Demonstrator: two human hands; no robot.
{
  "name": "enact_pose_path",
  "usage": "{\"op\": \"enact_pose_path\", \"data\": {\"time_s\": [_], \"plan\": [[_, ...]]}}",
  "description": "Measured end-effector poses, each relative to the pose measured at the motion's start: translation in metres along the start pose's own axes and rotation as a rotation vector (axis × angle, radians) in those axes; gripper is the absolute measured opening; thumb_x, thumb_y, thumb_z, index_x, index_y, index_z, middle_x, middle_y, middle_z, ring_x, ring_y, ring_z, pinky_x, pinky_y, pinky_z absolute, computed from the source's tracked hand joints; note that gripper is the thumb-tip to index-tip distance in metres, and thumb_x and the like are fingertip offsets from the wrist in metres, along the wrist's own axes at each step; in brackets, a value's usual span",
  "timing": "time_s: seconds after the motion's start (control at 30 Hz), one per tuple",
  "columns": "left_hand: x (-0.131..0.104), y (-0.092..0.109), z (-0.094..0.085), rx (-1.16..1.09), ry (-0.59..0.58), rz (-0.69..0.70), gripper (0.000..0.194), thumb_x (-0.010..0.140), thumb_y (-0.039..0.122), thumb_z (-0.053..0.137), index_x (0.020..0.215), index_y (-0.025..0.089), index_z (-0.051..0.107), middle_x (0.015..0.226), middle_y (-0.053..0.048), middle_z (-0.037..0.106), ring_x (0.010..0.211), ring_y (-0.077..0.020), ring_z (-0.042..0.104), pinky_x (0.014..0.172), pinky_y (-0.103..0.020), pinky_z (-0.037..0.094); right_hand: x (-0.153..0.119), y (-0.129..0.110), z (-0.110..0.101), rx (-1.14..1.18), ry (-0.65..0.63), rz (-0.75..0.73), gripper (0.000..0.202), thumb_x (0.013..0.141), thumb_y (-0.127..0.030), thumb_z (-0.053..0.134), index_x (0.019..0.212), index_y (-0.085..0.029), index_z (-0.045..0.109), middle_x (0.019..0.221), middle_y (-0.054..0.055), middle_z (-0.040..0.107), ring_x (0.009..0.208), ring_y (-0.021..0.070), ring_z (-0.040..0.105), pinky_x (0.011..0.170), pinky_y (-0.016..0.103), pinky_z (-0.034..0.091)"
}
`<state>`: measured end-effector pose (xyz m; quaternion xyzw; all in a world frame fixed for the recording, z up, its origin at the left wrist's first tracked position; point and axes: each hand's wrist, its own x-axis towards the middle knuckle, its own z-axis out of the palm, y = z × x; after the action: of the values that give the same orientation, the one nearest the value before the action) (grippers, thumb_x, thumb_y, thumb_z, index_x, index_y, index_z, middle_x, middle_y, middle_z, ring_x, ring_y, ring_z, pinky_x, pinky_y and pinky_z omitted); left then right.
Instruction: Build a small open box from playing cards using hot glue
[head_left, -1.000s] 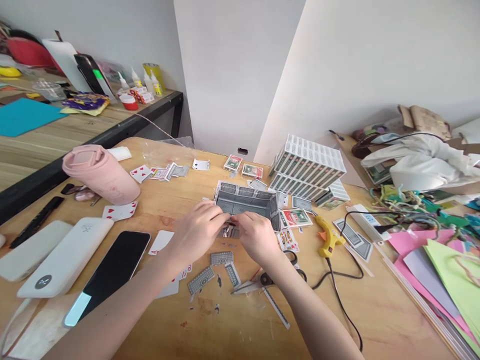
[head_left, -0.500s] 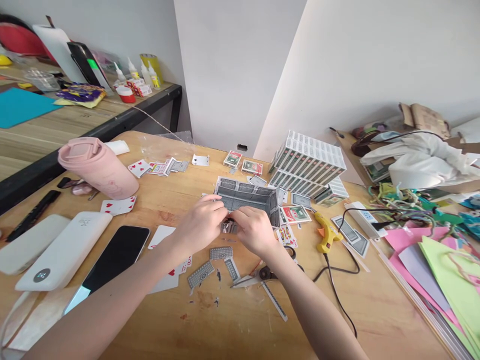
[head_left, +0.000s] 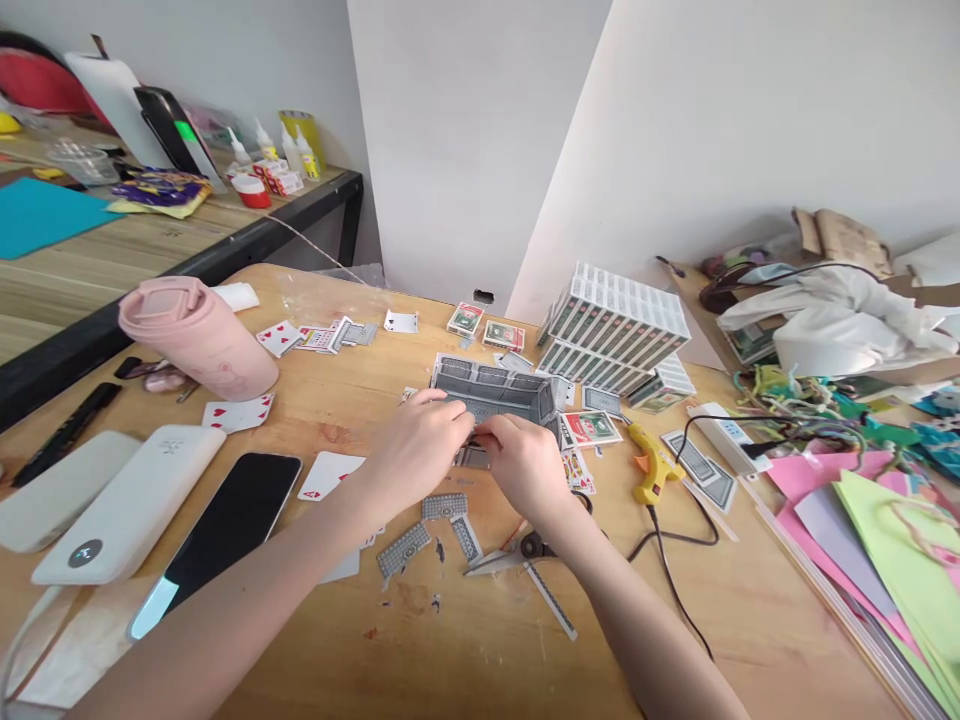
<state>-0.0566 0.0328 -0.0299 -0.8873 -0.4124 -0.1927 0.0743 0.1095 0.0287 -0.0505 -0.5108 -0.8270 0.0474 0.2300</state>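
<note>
A grey box made of playing cards (head_left: 495, 382) stands at the middle of the wooden table. My left hand (head_left: 420, 440) and my right hand (head_left: 521, 460) meet at its near side, their fingers bent and pressed together on a small grey card piece (head_left: 472, 458), mostly hidden by the fingers. Just below lie cut card pieces (head_left: 403, 550) and scissors (head_left: 510, 556), partly under my right forearm. To the right of the box rests a red and green card pack (head_left: 592, 428).
A yellow glue gun (head_left: 654, 465) with a black cord lies at the right, before stacked card packs (head_left: 615, 330). On the left are a pink cup (head_left: 199, 335), a phone (head_left: 225, 525) and a white power bank (head_left: 131, 505).
Both my hands have shifted slightly to the right along the near side of the box. The patterned piece between them shows less of its face.
</note>
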Motion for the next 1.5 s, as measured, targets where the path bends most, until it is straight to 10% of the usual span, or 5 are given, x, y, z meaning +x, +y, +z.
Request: {"op": "enact_pose_path", "data": {"time_s": [0.33,0.47,0.73,1.17,1.5], "plan": [[-0.007,-0.018,-0.012,-0.223,0.004,0.034,0.022,0.091,0.016,0.044,0.086,0.019,0.065,0.084,-0.001,0.068,0.087,-0.0163,0.064,0.107,-0.044,0.038,0.003,0.006,-0.012,0.091,-0.065,-0.082,0.015,0.086,-0.011,0.052,0.086,-0.018,0.065,0.084,0.005,0.068,0.079,0.0170,0.064,0.069,0.026,0.050],[-0.049,-0.037,-0.040,-0.279,0.128,-0.321,0.025,0.089,0.032,0.052,0.112,0.025,0.058,0.116,-0.004,0.064,0.107,-0.0214,0.059,0.090,-0.036,0.049,-0.014,0.010,-0.034,0.241,0.175,-0.186,0.021,0.087,-0.017,0.055,0.106,-0.020,0.063,0.108,0.010,0.067,0.106,0.0205,0.061,0.091,0.035,0.050],[-0.146,-0.032,-0.015,-0.284,-0.531,-0.654,0.066,0.048,0.007,0.060,0.112,0.025,0.059,0.112,-0.007,0.062,0.108,-0.0295,0.058,0.081,-0.036,0.049,-0.059,0.017,-0.055,0.304,0.352,-0.038,0.017,0.086,-0.012,0.053,0.090,-0.023,0.065,0.080,0.004,0.071,0.074,0.0166,0.068,0.067,0.029,0.055],[-0.089,-0.031,-0.029,-0.405,-0.439,-0.689,0.015,0.075,0.029,0.053,0.063,0.022,0.058,0.053,0.003,0.059,0.045,-0.0147,0.051,0.044,-0.023,0.030,-0.089,0.002,-0.021,0.554,0.107,0.125,0.014,0.088,-0.022,0.052,0.086,-0.022,0.066,0.074,0.004,0.070,0.067,0.0162,0.066,0.061,0.027,0.053],[-0.033,0.044,-0.031,-1.305,0.001,-0.580,0.020,0.085,0.035,0.055,0.085,0.019,0.068,0.089,-0.007,0.071,0.084,-0.0217,0.065,0.070,-0.032,0.054,-0.058,-0.031,-0.026,1.185,-0.164,0.282,0.023,0.081,-0.040,0.064,0.086,-0.017,0.063,0.080,0.003,0.066,0.072,0.0144,0.061,0.067,0.027,0.052]]}}
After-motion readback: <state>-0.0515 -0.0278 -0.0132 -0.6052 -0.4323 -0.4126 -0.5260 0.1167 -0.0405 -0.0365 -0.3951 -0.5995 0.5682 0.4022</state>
